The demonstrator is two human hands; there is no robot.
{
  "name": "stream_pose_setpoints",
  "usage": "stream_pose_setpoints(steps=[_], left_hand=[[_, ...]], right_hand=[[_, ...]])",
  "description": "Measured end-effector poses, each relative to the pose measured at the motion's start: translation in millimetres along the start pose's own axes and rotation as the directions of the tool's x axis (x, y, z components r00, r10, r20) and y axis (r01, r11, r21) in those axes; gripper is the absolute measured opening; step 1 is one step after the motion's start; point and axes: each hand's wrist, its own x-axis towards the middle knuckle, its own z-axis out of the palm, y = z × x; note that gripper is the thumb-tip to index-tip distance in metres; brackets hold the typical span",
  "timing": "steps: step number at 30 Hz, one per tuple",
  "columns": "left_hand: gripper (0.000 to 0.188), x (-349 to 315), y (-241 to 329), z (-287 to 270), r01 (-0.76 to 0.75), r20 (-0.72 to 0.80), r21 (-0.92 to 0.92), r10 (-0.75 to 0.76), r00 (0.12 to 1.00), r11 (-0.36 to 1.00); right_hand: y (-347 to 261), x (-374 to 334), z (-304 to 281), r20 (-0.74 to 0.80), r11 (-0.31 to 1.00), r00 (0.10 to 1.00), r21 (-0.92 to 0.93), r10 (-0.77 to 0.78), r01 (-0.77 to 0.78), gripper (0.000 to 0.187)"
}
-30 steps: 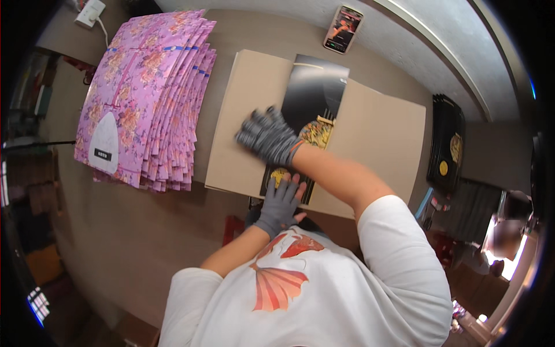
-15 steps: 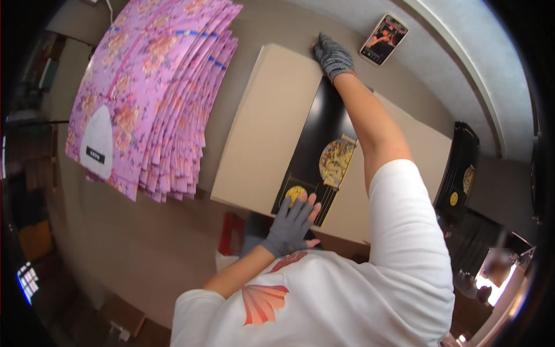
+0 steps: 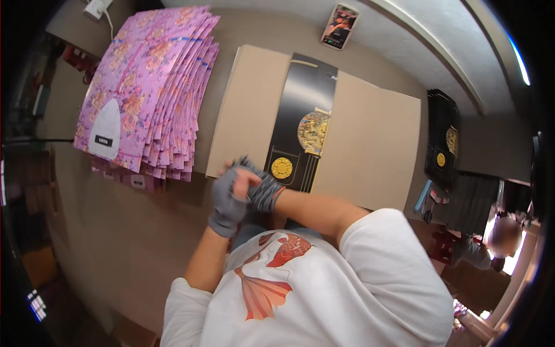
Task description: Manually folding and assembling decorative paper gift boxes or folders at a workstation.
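Observation:
My left hand (image 3: 228,199), in a plain grey fingerless glove, is closed, its bare thumb pointing up. Against it lies my right hand (image 3: 257,182), in a dark striped glove, crossing from the right. Its fingers are partly hidden behind the left hand and blurred. Both hands meet at the near left corner of a large beige board (image 3: 370,133). Down the board's middle runs a black printed strip (image 3: 285,130) with a gold round emblem and a gold half-round picture. Whether anything is between my fingers is hidden.
At the left lies a fanned stack of purple floral printed sheets (image 3: 133,75). A phone (image 3: 340,26) with a lit screen rests beyond the board. Right of it are more black printed strips (image 3: 442,133) and a blue-handled tool (image 3: 423,195). Another person (image 3: 503,237) appears far right.
My right hand has come from the strip's far end back toward me, meeting my left hand. The left hand has lifted off the strip's near end, moved left and closed.

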Motion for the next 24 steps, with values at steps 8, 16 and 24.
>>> stream_pose_setpoints(steps=[8,16,24], left_hand=[[0.040,69,-59,34,-0.288,0.121,0.655,0.280,0.952,0.699],[0.079,114,-92,110,-0.480,0.502,0.813,0.023,0.865,0.330],[0.080,108,-103,107,-0.498,0.540,0.785,-0.012,0.842,0.368]], right_hand=[[-109,-84,-72,0.008,0.914,0.981,-0.365,0.191,-0.175,0.038],[-109,-300,-272,-0.975,0.472,0.104,0.001,0.195,-0.882,0.072],[-130,-194,-221,-0.706,0.980,0.684,0.183,0.184,-0.074,0.077]])
